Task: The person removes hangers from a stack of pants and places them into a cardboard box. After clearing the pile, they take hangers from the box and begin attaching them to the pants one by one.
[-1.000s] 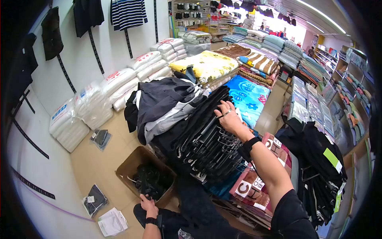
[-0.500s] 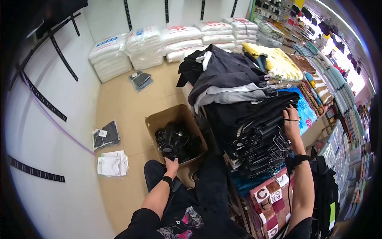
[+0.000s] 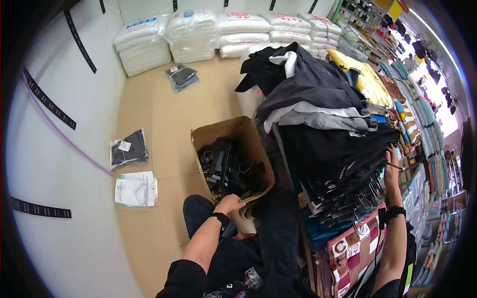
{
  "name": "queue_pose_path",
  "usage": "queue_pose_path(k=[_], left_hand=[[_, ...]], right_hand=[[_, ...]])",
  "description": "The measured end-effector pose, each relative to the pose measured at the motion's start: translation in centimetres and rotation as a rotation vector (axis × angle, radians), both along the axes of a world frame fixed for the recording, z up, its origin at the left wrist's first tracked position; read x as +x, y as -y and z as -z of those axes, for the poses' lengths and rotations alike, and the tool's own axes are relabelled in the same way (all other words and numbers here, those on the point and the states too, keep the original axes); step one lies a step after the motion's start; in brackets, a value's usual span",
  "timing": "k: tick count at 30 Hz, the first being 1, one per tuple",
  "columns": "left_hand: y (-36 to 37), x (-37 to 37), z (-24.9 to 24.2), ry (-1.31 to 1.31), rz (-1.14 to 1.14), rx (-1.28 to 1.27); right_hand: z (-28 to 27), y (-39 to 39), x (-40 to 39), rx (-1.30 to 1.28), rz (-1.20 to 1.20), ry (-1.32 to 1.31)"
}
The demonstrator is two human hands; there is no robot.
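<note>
My left hand point(image 3: 231, 203) is at the near rim of an open cardboard box point(image 3: 257, 143) on the floor, its fingers curled over the edge. Black clip hangers point(image 3: 218, 169) lie jumbled inside the box. At the right end of a pile of folded black garments point(image 3: 338, 151), my right hand point(image 3: 391, 161) has its fingers closed around the edge of the cloth. A thin dark rod sticks out beside these fingers; I cannot make out what it belongs to. Black hangers with metal hooks point(image 3: 367, 196) poke out along the pile's near side.
Grey and black shirts point(image 3: 318, 84) are heaped behind the pile. Folded checked blankets point(image 3: 355, 258) lie below it. Bagged garments point(image 3: 130, 149) and white packets point(image 3: 136, 189) lie on the floor at left. Wrapped white bundles point(image 3: 243, 37) line the back wall.
The view has shifted, and the box and garment pile appear further right. My left hand has slid rightward along the box's near rim. My right hand stays at the pile's right end.
</note>
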State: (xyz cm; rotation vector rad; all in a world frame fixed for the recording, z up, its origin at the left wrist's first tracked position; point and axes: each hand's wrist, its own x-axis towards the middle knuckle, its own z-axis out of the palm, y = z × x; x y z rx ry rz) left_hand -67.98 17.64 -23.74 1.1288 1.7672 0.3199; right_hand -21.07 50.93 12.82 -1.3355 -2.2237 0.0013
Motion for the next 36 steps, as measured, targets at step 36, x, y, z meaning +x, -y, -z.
queue_pose_path(k=[36], left_hand=[[-0.2, 3.4, -0.1, 0.067, -0.309, 0.465]], right_hand=[[0.5, 1.4, -2.3, 0.137, 0.01, -0.058]])
